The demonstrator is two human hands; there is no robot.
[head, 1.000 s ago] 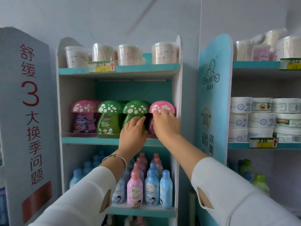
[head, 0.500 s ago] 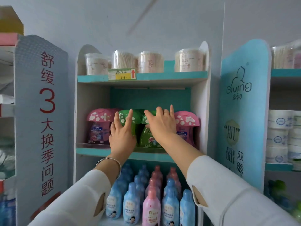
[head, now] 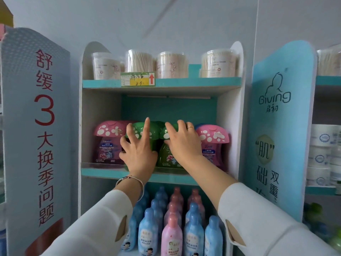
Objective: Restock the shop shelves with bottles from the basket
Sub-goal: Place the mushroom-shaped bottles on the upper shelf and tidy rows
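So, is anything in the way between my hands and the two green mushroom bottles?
Nothing visible is in the way. The left hand lies spread on the left green bottle, and the right hand curls over the cap of the right green bottle.

The hands (head: 139, 154) hide much of the green mushroom bottles (head: 165, 159); white jars (head: 320, 139) run off the right edge.
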